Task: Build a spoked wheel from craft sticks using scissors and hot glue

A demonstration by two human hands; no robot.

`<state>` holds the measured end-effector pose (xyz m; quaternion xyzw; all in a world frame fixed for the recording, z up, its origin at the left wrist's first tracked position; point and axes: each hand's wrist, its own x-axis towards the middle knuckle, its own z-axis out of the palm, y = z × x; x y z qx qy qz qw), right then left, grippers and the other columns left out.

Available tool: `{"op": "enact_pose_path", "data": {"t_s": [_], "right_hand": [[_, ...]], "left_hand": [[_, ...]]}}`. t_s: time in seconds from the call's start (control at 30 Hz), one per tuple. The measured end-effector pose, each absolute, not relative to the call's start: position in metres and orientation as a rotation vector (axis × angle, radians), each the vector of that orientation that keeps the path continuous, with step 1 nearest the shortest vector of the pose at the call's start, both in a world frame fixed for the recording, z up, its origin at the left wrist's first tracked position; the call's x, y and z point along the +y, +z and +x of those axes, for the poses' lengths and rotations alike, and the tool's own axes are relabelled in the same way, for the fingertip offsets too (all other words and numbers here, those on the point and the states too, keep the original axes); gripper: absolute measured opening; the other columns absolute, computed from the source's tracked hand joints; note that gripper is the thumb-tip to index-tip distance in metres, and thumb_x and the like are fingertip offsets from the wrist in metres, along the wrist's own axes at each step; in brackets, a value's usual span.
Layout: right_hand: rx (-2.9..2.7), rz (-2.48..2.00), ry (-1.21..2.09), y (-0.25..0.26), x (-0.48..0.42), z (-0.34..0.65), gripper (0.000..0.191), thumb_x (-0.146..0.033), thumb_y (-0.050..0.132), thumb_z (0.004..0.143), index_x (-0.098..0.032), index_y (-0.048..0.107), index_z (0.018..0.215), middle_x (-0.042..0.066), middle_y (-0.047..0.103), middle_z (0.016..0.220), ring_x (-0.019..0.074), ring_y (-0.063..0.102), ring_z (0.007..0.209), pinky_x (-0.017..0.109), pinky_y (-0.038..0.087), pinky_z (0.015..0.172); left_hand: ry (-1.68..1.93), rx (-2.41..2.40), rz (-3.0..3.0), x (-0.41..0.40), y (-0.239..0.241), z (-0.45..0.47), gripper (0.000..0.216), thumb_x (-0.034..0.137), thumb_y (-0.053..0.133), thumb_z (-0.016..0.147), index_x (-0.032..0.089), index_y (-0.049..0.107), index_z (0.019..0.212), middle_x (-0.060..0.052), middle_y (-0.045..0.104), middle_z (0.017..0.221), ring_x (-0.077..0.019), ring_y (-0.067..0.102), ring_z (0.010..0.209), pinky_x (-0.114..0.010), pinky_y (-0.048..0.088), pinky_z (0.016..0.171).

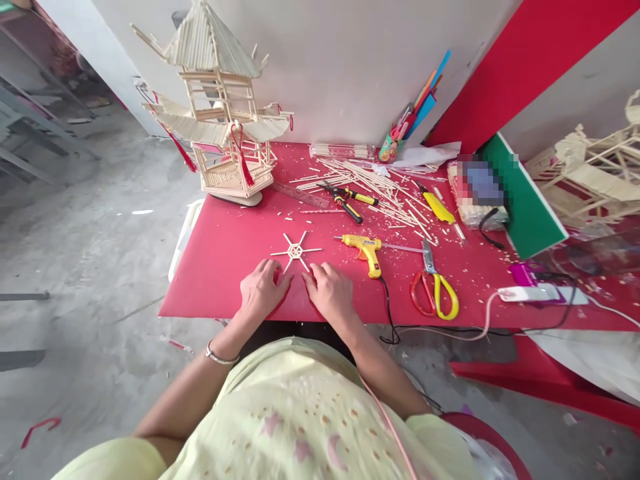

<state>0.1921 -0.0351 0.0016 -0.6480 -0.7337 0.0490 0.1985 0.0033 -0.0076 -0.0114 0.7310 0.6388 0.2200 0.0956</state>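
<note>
A small six-armed frame of thin wooden sticks (295,251), with a hexagon at its centre, lies flat on the red tabletop (225,267). At its lower left arm rests my left hand (261,288), thumb and index finger apart around the stick's end. My right hand (330,290) is at the lower right arm in a similar pose, its fingertips close to that stick's tip. Whether either hand touches the frame I cannot tell. Right of the hands lies a yellow hot glue gun (366,251) with a glue stick in its back, pointing left.
A stick-built pagoda (225,127) stands at the back left. Behind the frame lie pliers (345,200), loose sticks (370,183) and a yellow utility knife (438,204). Scissors (431,283) and a power strip (530,293) are right; a pen cup (391,147) stands against the wall.
</note>
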Motion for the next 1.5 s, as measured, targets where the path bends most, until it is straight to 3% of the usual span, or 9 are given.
{"op": "enact_pose_path", "data": {"t_s": [0.17,0.7,1.1,1.4,1.5], "right_hand": [[-2.135,-1.820,0.089,-0.003,-0.031,0.177,0.028,-0.037,0.048,0.106,-0.022,0.072,0.106,0.009,0.067,0.091,0.0203,0.064,0.085,0.029,0.036,0.060],[-2.094,-1.709,0.059,-0.017,-0.028,0.169,0.036,-0.047,0.046,0.107,-0.023,0.074,0.108,0.007,0.067,0.086,0.0184,0.062,0.082,0.029,0.038,0.065],[-2.032,-1.686,0.074,-0.023,-0.028,0.170,0.028,-0.039,0.052,0.106,-0.023,0.074,0.104,0.005,0.067,0.085,0.0166,0.061,0.082,0.028,0.037,0.069],[-1.898,-1.740,0.011,-0.027,-0.029,0.171,0.032,-0.024,0.049,0.105,-0.021,0.066,0.132,0.006,0.069,0.097,0.0190,0.065,0.090,0.029,0.044,0.075],[-1.866,-1.750,0.002,-0.024,-0.030,0.172,0.033,-0.025,0.050,0.105,-0.022,0.065,0.134,0.007,0.069,0.097,0.0197,0.065,0.091,0.030,0.045,0.076]], "left_hand": [[0.640,1.910,2.196,0.001,-0.014,0.001,0.023,0.044,0.060,0.095,0.023,0.070,0.090,-0.004,0.069,0.088,-0.0176,0.063,0.076,-0.028,0.030,0.057],[0.772,1.928,2.123,0.011,-0.016,-0.013,0.025,0.039,0.055,0.098,0.025,0.076,0.100,-0.004,0.070,0.087,-0.0175,0.063,0.075,-0.028,0.033,0.060],[0.793,1.967,2.084,0.009,-0.017,-0.010,0.028,0.039,0.055,0.098,0.023,0.079,0.095,-0.004,0.071,0.085,-0.0154,0.062,0.072,-0.027,0.032,0.059],[0.993,1.743,2.084,0.005,-0.015,-0.015,0.031,0.040,0.062,0.094,0.020,0.073,0.074,-0.001,0.064,0.068,-0.0116,0.055,0.059,-0.025,0.040,0.060],[1.115,1.784,2.000,0.007,-0.013,-0.017,0.022,0.035,0.061,0.094,0.020,0.076,0.090,-0.005,0.073,0.093,-0.0126,0.060,0.067,-0.025,0.046,0.065]]}}
